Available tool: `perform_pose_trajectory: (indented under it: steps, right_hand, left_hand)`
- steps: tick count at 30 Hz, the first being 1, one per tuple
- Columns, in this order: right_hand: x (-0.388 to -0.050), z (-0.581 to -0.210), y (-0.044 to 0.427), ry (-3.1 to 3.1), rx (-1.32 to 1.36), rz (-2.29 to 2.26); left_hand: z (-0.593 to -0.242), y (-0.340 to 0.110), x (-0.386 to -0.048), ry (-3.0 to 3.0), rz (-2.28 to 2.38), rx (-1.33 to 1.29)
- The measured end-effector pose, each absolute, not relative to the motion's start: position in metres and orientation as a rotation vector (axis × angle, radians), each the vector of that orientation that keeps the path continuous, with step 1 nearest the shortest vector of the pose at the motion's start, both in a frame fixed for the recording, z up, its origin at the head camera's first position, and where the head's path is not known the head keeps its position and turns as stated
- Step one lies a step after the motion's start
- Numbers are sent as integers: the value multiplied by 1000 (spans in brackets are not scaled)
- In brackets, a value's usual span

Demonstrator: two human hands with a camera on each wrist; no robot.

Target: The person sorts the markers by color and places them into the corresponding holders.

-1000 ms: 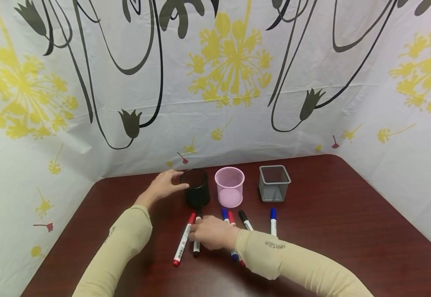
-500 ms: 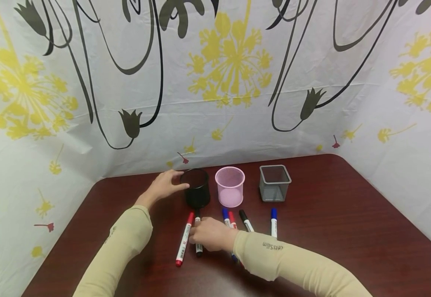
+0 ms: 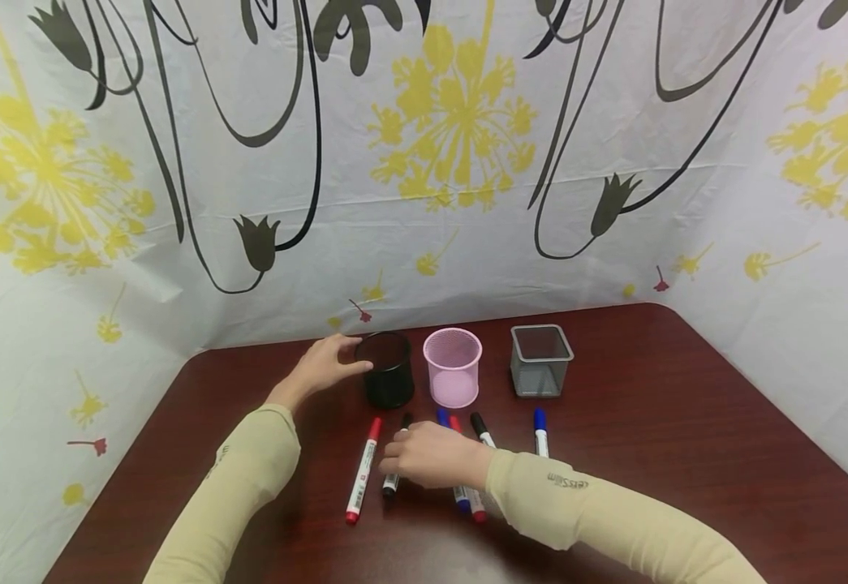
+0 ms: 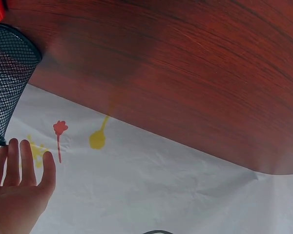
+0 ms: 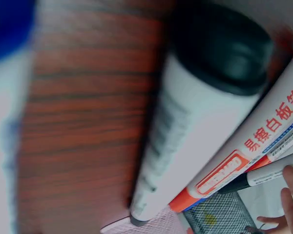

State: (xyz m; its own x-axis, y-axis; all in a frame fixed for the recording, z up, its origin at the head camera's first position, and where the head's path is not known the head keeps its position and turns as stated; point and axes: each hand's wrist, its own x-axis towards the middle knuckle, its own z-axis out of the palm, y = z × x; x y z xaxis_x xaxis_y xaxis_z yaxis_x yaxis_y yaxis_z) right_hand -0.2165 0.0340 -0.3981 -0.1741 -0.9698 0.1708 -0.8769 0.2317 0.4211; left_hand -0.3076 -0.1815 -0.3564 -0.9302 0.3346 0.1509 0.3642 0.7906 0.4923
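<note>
At the back left of the table, my left hand touches the rim of a round black mesh pen holder. In the left wrist view its fingers look fairly straight beside the mesh. My right hand pinches a black-capped whiteboard marker in front of that holder. The marker's middle is partly hidden by the fingers. Left of it lies a red marker. Under and beside the right wrist lie a blue marker, another red marker and another black marker.
A pink round mesh holder and a grey square mesh holder stand right of the black one. A blue marker lies in front of the grey holder. Patterned white cloth hangs behind the dark red table.
The black marker in my right hand has turned, its upper end swinging right, away from the black holder. The right hand has shifted slightly right and up. My left hand keeps its place.
</note>
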Motion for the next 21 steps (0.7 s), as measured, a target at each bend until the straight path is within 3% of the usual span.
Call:
perform_pose_trajectory:
  steps: [21]
  right_hand:
    - [-201, -362, 78, -2207, 1756, 380]
  left_hand:
    - [-356, -181, -307, -2914, -805, -593]
